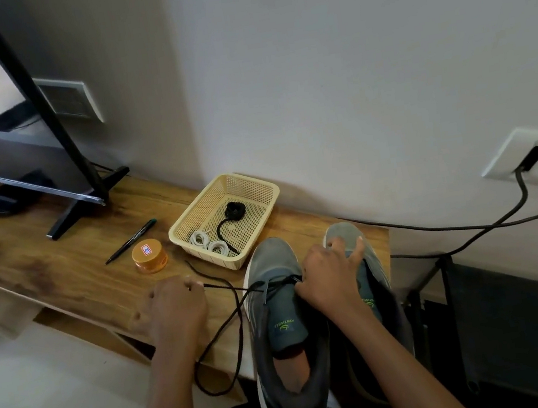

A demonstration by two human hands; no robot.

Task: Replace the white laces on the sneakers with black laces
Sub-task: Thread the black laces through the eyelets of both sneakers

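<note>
I see left hand [175,307] pinching black lace [227,287] taut | right hand [330,278], fingers spread, pins gray sneaker [270,262] against the pull

A long wooden tabletop [62,267] with dark streaks in its grain ran along the wall. At its far left stood the black feet of a screen stand [66,222], with a dark flat object [14,194] (too shadowed to identify) behind them. Toward the middle lay a black pen [131,241] and, just beside its tip, an orange round tin [149,256]. A cream mesh basket [206,259] sat near the wall. Two grey sneakers – left sneaker [270,262], right sneaker [340,230] – rested side by side at the right end, toes just beside the basket, heels overhanging the front edge. A black lace [238,312] trailed from the left sneaker across the wood and looped off the edge.
</note>
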